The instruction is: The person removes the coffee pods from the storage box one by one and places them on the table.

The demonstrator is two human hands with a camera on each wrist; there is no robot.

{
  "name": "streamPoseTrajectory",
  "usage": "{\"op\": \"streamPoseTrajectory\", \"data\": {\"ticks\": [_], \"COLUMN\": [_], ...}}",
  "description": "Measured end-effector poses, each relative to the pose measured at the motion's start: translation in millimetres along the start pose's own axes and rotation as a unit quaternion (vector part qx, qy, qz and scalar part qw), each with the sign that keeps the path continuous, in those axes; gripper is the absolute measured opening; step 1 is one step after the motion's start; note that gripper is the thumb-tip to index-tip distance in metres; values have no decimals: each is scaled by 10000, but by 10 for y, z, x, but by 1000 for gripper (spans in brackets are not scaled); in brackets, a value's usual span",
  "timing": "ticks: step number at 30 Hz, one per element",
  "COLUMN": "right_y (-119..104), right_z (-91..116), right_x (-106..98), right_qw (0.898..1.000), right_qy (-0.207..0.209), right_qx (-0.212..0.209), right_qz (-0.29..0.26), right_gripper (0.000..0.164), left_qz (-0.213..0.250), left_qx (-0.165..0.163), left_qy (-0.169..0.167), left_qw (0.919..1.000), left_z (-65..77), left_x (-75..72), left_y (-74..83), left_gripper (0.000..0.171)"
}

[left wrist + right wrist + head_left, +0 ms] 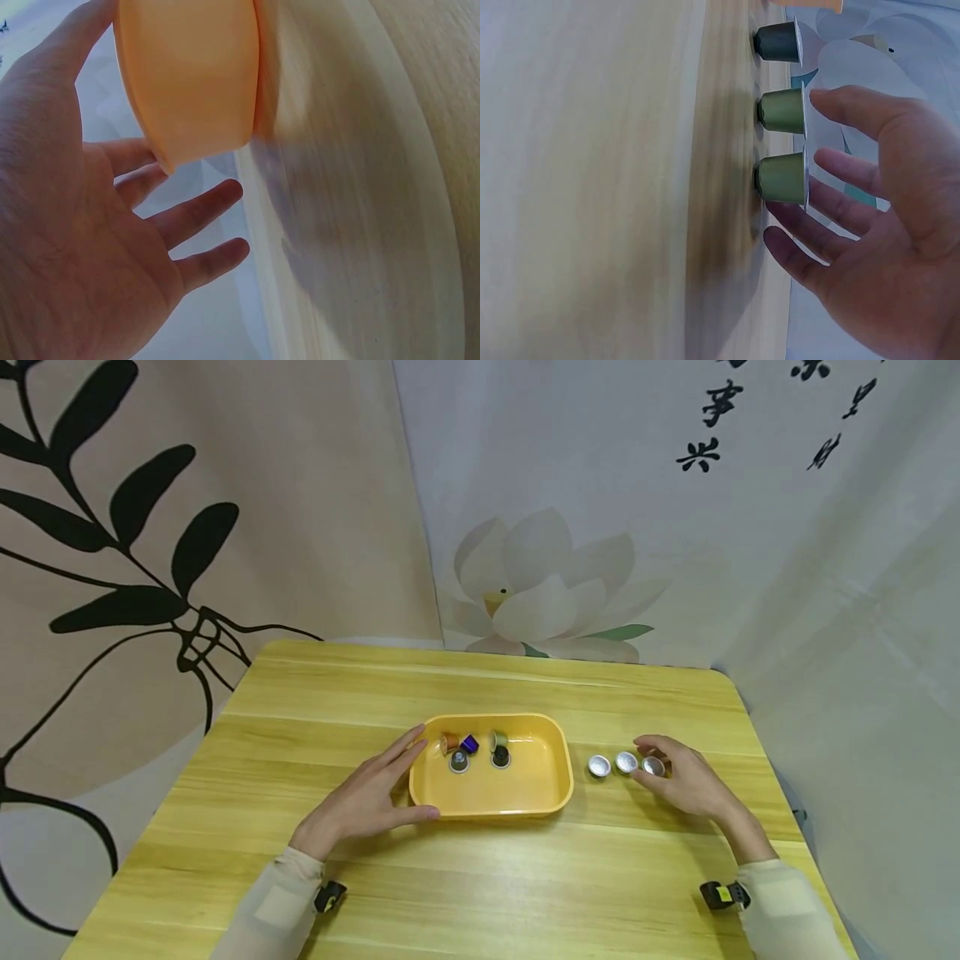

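Note:
My left hand [367, 797] spans the left end of a yellow plastic tray [495, 802], with fingers at its far left corner and thumb along the near side. In the left wrist view, the fingers are spread and fairly straight by the tray's rim [169, 169]. My right hand [686, 777] is around the rightmost of three coffee capsules on the table, thumb and fingers loosely bent. That green capsule [784, 178] stands foil side up, fingertips close to its rim. Beside it stand another green capsule [783, 111] and a dark green capsule [778, 42], also foil up.
Inside the tray lie an orange capsule [448, 742], a purple capsule [469, 744], a light green capsule [498, 740], a grey capsule [459, 761] and a black capsule [500, 756]. The wooden table [480, 885] ends at a printed curtain [337, 527].

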State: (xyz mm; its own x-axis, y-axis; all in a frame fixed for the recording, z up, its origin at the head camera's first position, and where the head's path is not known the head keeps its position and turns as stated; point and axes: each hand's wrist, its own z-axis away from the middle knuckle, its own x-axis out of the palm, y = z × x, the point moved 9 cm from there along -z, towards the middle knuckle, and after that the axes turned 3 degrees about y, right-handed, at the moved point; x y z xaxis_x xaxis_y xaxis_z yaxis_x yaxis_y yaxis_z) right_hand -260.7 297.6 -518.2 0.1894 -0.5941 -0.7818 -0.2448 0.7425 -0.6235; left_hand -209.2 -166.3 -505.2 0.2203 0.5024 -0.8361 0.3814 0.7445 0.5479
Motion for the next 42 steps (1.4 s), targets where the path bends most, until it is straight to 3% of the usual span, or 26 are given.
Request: {"op": "streamPoseTrajectory", "data": {"ticks": [12, 42], "right_y": [-321, -1278], "right_z": [-103, -426], "right_x": [-52, 148], "right_qw": [9993, 9919], "right_qy": [258, 65], "right_qx": [-275, -1271], "right_qz": [-9, -10], "right_gripper": [56, 56], "left_qz": [-27, -121], "left_qx": [17, 14], "left_qy": [22, 1], "left_qw": [10000, 9999], "left_z": [-2, -7], "left_x": [-1, -5], "left_y": [4, 12], "left_gripper": [118, 118]}}
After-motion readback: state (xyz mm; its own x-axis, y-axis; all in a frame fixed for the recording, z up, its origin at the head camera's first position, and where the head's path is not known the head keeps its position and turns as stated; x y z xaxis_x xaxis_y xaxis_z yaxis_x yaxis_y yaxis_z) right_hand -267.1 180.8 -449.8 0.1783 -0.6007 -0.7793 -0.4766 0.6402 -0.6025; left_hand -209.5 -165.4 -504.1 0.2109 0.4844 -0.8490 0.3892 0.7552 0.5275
